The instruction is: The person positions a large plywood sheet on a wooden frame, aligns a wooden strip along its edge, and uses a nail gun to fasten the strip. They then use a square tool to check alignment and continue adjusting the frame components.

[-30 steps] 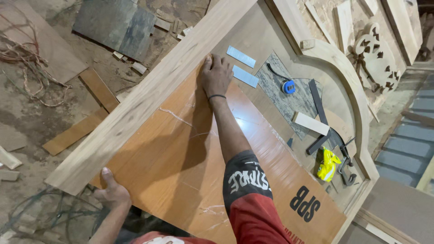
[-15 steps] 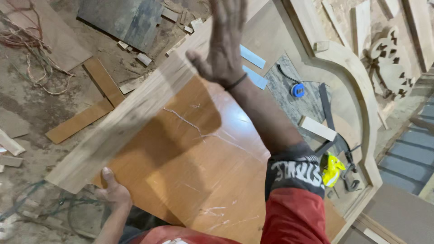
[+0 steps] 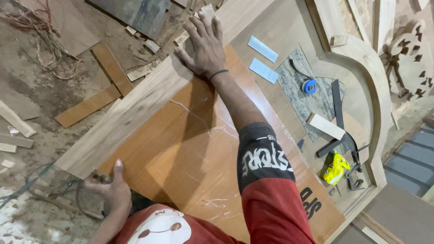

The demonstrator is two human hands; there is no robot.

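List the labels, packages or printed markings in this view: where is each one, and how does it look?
Printed marking: black block letters near the right edge of the orange board, beside the right sleeve.
Sleeve print: white lettering on the black band of the right arm's sleeve.
Two pale blue-white rectangular strips: flat on the tan panel, right of the right hand; whether they carry print cannot be told.

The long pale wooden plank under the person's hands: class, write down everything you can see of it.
The long pale wooden plank is light, unfinished timber with fine straight grain, broad and flat. It lies diagonally across the edge of the glossy orange board, running from lower left to upper right. The right hand presses flat on it, fingers spread, and the left hand sits at its near end, thumb up by the board's edge. Its far end runs out of view.
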